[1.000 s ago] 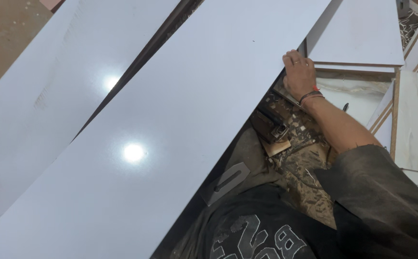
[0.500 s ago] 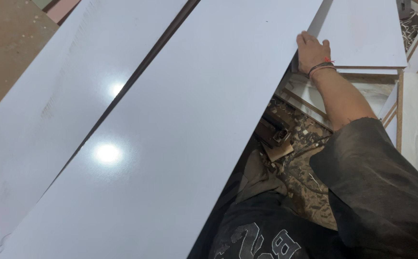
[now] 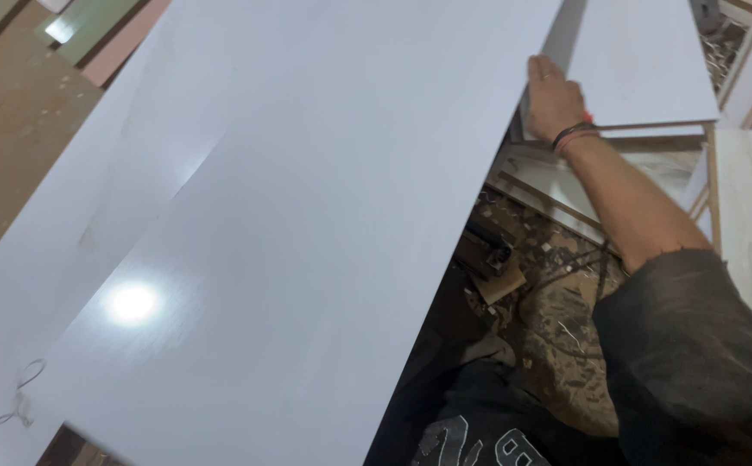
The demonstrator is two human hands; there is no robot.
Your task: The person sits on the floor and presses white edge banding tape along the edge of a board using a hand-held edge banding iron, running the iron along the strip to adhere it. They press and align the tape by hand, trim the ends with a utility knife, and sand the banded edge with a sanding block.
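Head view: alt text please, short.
The right hand grips the far edge of a long glossy white panel that fills most of the frame. A second white panel lies beside it, with wood scraps on the floor below.

Carpentry workshop, laminate boards (image 3: 307,216), sawdust floor (image 3: 566,311)

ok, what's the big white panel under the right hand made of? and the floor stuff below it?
Large glossy white panel: looks like laminate-faced board; mirror-like lamp glare, thin straight edge, core hidden. The right hand grips its far edge. Smaller white board: brown edge showing, likely wood-based core. Brown floor litter: seemingly wood offcuts and sawdust.
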